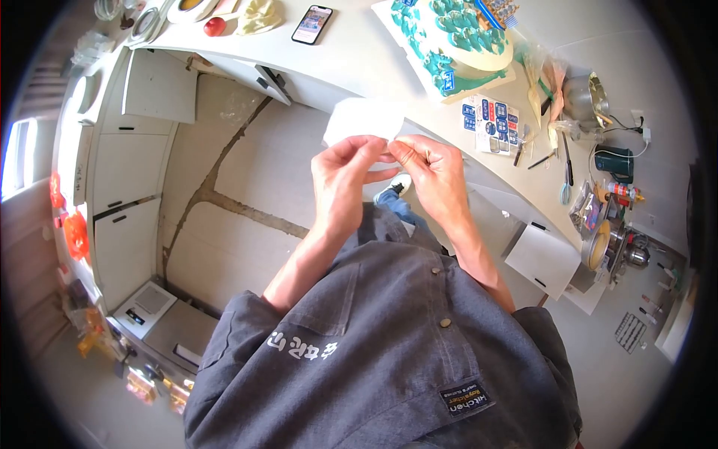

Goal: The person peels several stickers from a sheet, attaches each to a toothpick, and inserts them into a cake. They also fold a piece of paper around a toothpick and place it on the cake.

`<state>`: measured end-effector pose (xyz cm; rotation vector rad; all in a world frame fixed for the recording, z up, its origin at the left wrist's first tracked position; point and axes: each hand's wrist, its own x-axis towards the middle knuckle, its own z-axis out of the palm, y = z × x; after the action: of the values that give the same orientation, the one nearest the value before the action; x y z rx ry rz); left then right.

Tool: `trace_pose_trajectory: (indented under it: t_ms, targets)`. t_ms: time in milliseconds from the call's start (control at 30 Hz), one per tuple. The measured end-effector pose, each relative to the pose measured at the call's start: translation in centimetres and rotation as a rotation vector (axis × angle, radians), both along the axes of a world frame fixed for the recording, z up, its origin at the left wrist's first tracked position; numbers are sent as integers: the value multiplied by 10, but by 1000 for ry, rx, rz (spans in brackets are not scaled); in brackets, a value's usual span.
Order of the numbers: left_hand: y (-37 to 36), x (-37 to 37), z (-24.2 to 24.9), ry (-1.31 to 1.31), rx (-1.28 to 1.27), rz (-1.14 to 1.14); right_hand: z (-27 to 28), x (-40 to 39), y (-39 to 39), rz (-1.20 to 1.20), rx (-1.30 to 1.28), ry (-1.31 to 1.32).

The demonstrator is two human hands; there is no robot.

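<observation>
White sheet of thin paper [364, 120], roughly rectangular with soft rounded corners, is held up in front of the person's chest, above the floor and just short of the counter edge. Both hands pinch its near edge: the left hand [342, 178] closes thumb and fingertips on the lower left part of that edge, and the right hand [432, 173] closes thumb and forefinger on the lower right part, the two sets of fingertips nearly touching each other. The sheet's long axis runs left to right, and it stretches away from the hands toward the white countertop [359, 56], its far edge pointing at the counter. Whether anything small is caught between the right fingers besides the paper cannot be told. On the counter beyond stands a cake iced in white and teal [452, 41] on a board, with a printed sticker sheet in blue and red [491, 123] beside it and a black smartphone [312, 24] lying further left. The person wears a grey denim apron [389, 344]
</observation>
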<state>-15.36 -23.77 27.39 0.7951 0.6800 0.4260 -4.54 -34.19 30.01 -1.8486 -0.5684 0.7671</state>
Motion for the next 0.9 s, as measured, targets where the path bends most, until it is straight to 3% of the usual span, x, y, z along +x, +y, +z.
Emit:
trace_pose_trajectory:
  t_ms: [67,200,433,533,633,767,900]
  targets:
    - [0,1,-7,-86,-199,27,2,-1,-1,-16,-29,14]
    - [-1,1,-3,-139,-363,39,-7,-2,-8,-54,-35,57]
    - [-5,6,-8,-41,-240,143,7,2,-17,-212,-118,-22]
    - [-6,9,-12,-29,-225,156,21,1,-26,-96,-45,-274]
    - [-10,11,-13,-29,-231,138,32,-9,-26,30,31,217]
    - [-11,12,-18,-21,-235,132,9,-11,-33,-185,224,977]
    - [-9,12,-22,40,-237,184,6,-24,-43,-220,93,1031]
